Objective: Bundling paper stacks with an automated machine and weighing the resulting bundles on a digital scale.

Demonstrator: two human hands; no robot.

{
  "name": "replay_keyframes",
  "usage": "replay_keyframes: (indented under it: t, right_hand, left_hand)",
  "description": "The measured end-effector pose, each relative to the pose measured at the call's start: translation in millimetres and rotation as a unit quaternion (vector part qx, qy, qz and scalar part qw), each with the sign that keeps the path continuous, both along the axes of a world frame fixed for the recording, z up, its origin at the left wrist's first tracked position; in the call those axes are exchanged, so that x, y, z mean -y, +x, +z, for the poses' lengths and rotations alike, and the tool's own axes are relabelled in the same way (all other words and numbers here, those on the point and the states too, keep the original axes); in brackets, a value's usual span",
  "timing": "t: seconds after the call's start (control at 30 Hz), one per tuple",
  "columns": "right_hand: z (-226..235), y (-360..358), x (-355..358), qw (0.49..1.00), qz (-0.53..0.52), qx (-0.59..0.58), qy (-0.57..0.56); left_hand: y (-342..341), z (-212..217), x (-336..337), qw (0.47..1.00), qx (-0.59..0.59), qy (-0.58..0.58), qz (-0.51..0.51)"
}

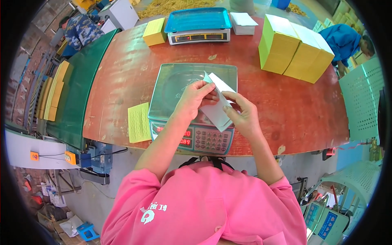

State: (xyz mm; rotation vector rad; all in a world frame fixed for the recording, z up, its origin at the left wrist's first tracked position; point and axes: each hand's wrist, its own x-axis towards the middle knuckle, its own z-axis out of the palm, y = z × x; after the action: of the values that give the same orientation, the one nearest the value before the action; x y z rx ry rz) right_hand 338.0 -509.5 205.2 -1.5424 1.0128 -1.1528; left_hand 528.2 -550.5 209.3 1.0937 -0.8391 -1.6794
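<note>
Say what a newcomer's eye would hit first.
Probably the bright pink shirt across the lower middle, then the white sheets between the left hand and right hand, over the nearer scale. Farther back, the blue-topped scale stands out, with large yellow stacks to its right.

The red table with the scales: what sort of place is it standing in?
Perhaps a small packing workshop: a weighing scale on the table, stacked yellow blocks, and what looks like a green conveyor belt.
</note>
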Motion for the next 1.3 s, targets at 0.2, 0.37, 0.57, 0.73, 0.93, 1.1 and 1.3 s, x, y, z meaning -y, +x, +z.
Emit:
replay_keyframes:
  t: [0.2,0.37,0.57,0.73,0.93,1.1,1.3]
  right_hand:
    - [5,-6,1,1.000,-0.016,-0.016,0.006]
    - [28,-10,5,0.947,-0.153,-0.167,-0.227]
    - [21,16,0,0.914,-0.109,-0.324,-0.216]
    - [0,0,11,0.930,-0.131,-0.294,-0.178]
    - [4,-88,15,0.954,-0.284,0.091,-0.005]
    - [-58,-208,13,0.933,-0.354,-0.017,0.065]
    - [-99,-285,8,0.929,-0.340,-0.143,0.023]
  left_hand:
    - [0,-1,-2,1.000,0.011,-0.011,0.003]
    - [0,-1,-5,0.997,0.064,0.002,0.038]
    - [-4,-4,-7,0.998,0.057,-0.018,0.027]
    - [-12,7,-11,0.998,0.040,-0.020,0.047]
    - [-9,48,18,0.984,0.106,-0.131,0.066]
    - [-86,109,106,0.928,0.268,-0.256,-0.028]
    - [-201,104,301,0.697,0.552,-0.458,-0.023]
